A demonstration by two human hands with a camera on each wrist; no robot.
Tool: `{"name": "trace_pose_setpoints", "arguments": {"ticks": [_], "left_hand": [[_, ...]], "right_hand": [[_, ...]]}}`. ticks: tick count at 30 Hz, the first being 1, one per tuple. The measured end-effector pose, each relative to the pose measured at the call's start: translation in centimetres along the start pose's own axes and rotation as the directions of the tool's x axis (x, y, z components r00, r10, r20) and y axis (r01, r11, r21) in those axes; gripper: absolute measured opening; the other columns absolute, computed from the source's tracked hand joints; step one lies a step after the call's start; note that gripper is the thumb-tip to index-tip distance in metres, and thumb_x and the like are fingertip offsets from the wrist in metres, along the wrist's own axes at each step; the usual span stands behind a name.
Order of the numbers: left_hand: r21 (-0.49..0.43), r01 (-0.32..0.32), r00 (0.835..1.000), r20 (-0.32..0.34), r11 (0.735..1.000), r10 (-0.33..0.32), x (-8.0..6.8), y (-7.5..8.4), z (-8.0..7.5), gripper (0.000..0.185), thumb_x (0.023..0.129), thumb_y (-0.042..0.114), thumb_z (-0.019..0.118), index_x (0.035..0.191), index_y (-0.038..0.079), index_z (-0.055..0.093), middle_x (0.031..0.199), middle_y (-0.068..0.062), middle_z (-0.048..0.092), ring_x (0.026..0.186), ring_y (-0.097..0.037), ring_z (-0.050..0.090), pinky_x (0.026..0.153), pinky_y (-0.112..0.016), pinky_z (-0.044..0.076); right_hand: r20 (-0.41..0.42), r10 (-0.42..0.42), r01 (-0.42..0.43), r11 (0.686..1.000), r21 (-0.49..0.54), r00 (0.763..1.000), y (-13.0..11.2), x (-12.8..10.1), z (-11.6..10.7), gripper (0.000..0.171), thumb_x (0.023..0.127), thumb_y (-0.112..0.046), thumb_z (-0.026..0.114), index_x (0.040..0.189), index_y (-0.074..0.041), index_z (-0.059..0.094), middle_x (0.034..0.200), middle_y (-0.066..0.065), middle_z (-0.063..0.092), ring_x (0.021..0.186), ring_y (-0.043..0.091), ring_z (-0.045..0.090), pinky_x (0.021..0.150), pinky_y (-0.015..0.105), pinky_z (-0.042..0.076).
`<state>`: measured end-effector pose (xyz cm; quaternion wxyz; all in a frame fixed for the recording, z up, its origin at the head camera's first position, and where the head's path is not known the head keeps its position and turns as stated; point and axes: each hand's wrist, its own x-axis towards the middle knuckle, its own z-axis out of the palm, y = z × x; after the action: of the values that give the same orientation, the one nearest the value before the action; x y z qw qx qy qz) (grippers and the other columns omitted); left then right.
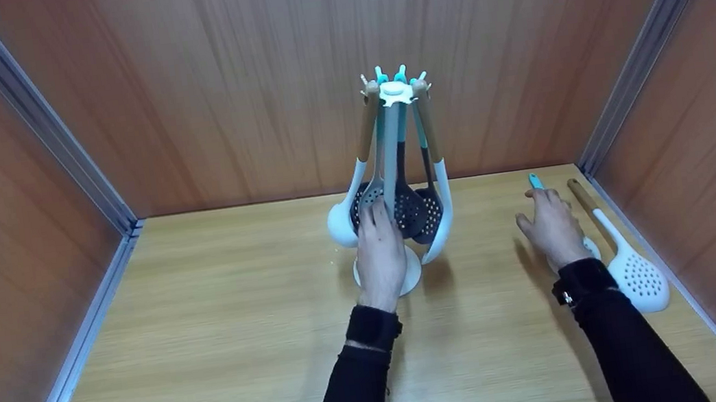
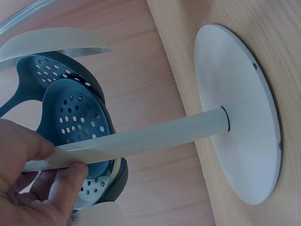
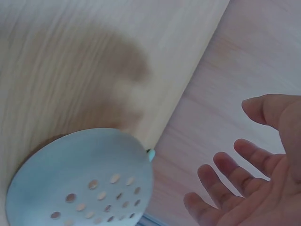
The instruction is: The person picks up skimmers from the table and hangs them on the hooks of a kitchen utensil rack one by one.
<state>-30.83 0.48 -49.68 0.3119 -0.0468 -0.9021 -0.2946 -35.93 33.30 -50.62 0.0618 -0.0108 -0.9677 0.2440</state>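
My left hand [image 1: 380,257] holds the white pole [image 2: 146,141] of a utensil stand between thumb and fingers, above its round base [image 2: 244,141]. Around the pole hang a white ladle [image 1: 340,225] with a wooden handle, dark perforated utensils [image 1: 410,211] and another white, wooden-handled utensil [image 1: 444,196]. Over on the right, my right hand [image 1: 552,227] hovers with fingers spread, nothing in its grasp. Beneath it lies a utensil with a turquoise handle [image 1: 536,182], mostly hidden by the hand. A pale perforated head [image 3: 89,162] shows below that hand in the right wrist view.
A white slotted turner [image 1: 639,280] with a wooden handle lies along the right wall [image 1: 706,169]. Wood panels enclose the table [image 1: 209,331] at the back and both sides, with metal strips along the corners.
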Motion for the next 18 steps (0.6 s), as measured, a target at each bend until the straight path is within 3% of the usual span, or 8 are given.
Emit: {"name": "trace_pose_setpoints", "arguments": {"ticks": [9, 18], "left_hand": [[0.007, -0.002, 1.000, 0.003, 1.000, 0.002, 0.0, -0.1, 0.1, 0.043, 0.117, 0.001, 0.065, 0.159, -0.005, 0.057, 0.148, -0.025, 0.068, 0.128, -0.037, 0.078, 0.107, -0.046, 0.072], [0.025, -0.021, 1.000, -0.022, 0.999, 0.022, 0.0, -0.1, 0.1, 0.043, 0.116, 0.002, 0.066, 0.158, -0.005, 0.058, 0.146, -0.024, 0.069, 0.125, -0.036, 0.079, 0.104, -0.045, 0.073]], "right_hand": [[0.028, 0.031, -0.030, 0.999, -0.025, 0.999, 1.3, -0.1, 0.3, 0.065, 0.116, -0.024, 0.069, 0.169, 0.007, 0.047, 0.170, 0.042, 0.048, 0.155, 0.064, 0.049, 0.124, 0.079, 0.050], [0.105, 0.090, -0.084, 0.994, -0.063, 0.990, 2.2, -0.2, 0.7, 0.073, 0.118, -0.028, 0.065, 0.176, 0.007, 0.038, 0.178, 0.043, 0.039, 0.164, 0.066, 0.038, 0.135, 0.083, 0.036]]}}
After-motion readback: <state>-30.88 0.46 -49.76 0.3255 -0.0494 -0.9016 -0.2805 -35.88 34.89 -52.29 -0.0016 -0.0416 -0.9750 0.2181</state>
